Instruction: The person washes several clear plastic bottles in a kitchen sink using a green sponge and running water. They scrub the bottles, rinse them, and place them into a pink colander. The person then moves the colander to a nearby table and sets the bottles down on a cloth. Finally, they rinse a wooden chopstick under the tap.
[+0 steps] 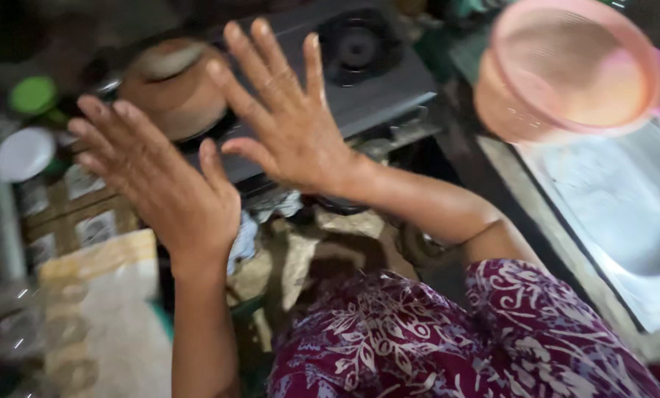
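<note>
My left hand [157, 180] is raised in front of me, fingers spread, holding nothing. My right hand [289, 118] is also held up with spread fingers, empty, beside the left one. Both hover above a grey two-burner gas stove [374, 88]. A brown clay pot with a lid [175, 92] sits on the stove's left burner, just behind my fingertips. The right burner [357, 46] is bare. My lap in a purple patterned cloth [448, 332] fills the bottom of the view.
A pink plastic strainer basket [573, 66] stands at the upper right, above a steel sink or tray [625, 214]. At left lie a white lid [22, 153], a green lid [33, 94], cardboard boxes [72, 214] and a pale sack [101, 317].
</note>
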